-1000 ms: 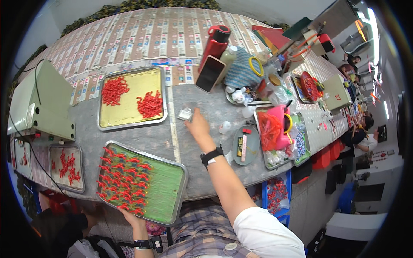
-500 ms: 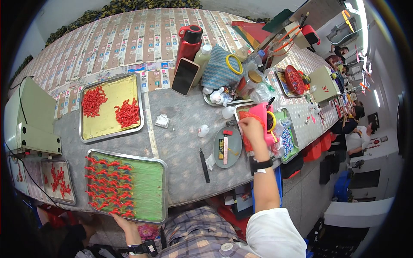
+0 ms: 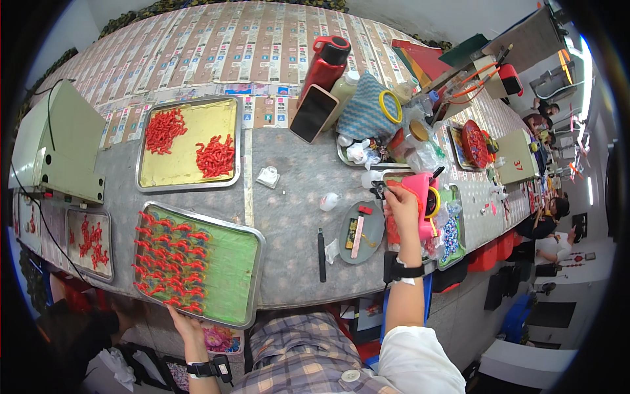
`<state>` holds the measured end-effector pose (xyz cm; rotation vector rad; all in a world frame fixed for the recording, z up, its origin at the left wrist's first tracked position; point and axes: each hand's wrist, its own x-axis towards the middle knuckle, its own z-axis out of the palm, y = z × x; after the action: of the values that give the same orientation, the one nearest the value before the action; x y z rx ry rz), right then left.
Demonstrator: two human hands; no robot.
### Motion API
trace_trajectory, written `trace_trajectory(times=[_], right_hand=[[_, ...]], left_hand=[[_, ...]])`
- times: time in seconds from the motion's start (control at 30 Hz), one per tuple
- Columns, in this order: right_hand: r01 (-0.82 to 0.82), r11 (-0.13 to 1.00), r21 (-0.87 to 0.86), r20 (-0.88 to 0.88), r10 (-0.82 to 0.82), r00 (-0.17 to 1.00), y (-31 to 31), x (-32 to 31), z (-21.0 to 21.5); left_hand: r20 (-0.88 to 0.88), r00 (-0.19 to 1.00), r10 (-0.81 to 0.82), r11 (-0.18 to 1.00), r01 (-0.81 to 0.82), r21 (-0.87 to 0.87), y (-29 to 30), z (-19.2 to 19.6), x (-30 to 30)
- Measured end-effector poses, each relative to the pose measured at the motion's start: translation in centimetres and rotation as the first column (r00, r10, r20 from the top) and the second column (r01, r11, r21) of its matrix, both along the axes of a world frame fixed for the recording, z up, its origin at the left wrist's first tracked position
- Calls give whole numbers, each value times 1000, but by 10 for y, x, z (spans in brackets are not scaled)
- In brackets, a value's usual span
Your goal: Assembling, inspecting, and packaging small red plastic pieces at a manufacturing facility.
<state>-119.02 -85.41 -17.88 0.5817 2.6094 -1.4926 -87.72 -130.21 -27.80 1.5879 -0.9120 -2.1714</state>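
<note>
My left hand point(image 3: 187, 326) grips the near edge of a metal tray lined in green point(image 3: 231, 270), which holds rows of small red pieces on its left half. My right hand point(image 3: 401, 205) reaches over a cluttered tray at the table's right, beside a pink box point(image 3: 423, 197), with its fingers curled at a small black item at the tray's corner. Whether it holds that item is unclear. Just left of this hand lies a round grey plate point(image 3: 365, 238) with small sticks on it.
A yellow-lined tray point(image 3: 187, 180) with two heaps of red pieces sits further back. A small tray point(image 3: 88, 240) and a beige machine point(image 3: 59, 151) stand at the left. A black pen point(image 3: 321, 255), small white bottle point(image 3: 328, 201), phone point(image 3: 314, 113) and red jug point(image 3: 325, 65) are nearby.
My right hand left the small white container at the table's middle and moved right to the tray with the pink box. My left hand stayed on the green tray.
</note>
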Motion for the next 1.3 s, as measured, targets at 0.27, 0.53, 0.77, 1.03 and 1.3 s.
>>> trace_trajectory(times=[0.27,0.53,0.77,1.03,1.3], right_hand=[[-65,775,-629,102,165,981,-88,8,24],[-86,770,-632,160,238,958,-157,6,0],[-149,942,-301,-74,133,988,-195,-1,-48],[-145,756,639,-470,532,704,-223,-10,-64],[-175,591,787,-342,655,674,-221,-8,-79]], left_hand=[[1,1000,28,999,-28,33,-8,-26,24],[-30,998,46,999,-45,31,-3,-16,40],[58,987,147,989,-148,27,-5,-23,63],[96,981,167,985,-170,24,-7,-21,73],[98,985,144,989,-148,30,-9,-23,76]])
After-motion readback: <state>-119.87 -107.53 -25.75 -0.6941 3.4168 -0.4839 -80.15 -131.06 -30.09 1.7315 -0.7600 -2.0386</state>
